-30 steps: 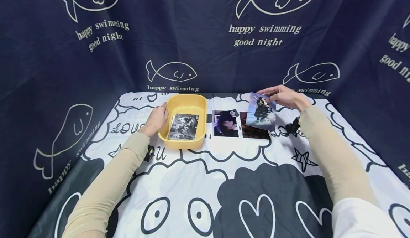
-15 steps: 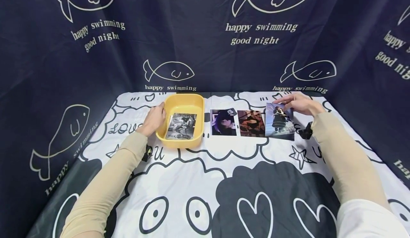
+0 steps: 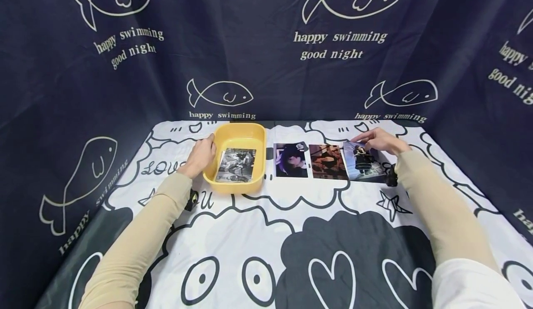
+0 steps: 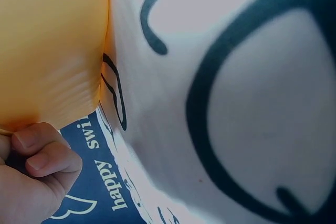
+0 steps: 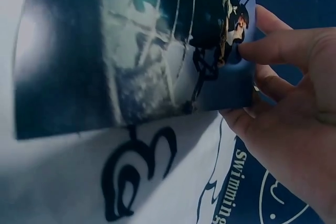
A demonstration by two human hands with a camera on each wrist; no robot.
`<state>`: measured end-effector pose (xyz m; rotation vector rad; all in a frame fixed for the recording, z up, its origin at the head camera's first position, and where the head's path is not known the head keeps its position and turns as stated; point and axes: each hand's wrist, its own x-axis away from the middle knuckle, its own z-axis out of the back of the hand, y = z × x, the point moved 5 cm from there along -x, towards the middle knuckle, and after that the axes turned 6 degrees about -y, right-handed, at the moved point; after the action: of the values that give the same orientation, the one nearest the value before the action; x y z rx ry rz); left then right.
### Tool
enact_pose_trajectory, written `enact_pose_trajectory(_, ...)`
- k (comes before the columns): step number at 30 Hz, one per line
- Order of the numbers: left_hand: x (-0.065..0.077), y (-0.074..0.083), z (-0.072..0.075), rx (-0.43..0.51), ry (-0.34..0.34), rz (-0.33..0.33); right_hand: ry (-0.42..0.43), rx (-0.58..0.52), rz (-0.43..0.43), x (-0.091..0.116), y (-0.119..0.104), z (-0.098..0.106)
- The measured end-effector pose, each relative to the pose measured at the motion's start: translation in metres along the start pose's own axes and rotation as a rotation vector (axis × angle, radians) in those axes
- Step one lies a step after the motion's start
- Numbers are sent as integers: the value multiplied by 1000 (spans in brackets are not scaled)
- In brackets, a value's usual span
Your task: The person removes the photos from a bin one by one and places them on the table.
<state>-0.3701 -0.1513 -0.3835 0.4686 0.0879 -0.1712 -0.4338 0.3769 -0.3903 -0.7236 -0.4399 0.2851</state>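
Note:
My left hand (image 3: 201,155) grips the left rim of a yellow plastic basin (image 3: 235,188). Curled fingertips (image 4: 26,137) show at the basin's edge in the left wrist view. Inside the basin lies a black-and-white photo (image 3: 236,164). On the right, my right hand (image 3: 382,141) pinches the far edge of a bluish photo (image 3: 360,163) of a figure in dark clothes. The right wrist view has the thumb on the picture side and the fingers behind; the near end of this photo (image 5: 63,77) tilts close over the cloth.
Left of the held photo, a purple-toned photo (image 3: 291,161) and a reddish-brown photo (image 3: 328,162) lie side by side. A black-and-white patterned cloth (image 3: 233,239) covers the table. Navy curtains (image 3: 266,45) with fish drawings enclose the back and sides.
My right hand has carried the bluish photo rightward off the reddish-brown one and lowered it beside it in the row. The left hand keeps its grip on the basin.

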Motion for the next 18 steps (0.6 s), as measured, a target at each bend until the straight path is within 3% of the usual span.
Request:
enact_pose_trajectory(11,1,-1,1,-2,-5,3,91,195,26,-10,-4,-11)
enact_pose_trajectory(18,1,-1,1,-3,-9,6,145,314,65,-11,-18,-13)
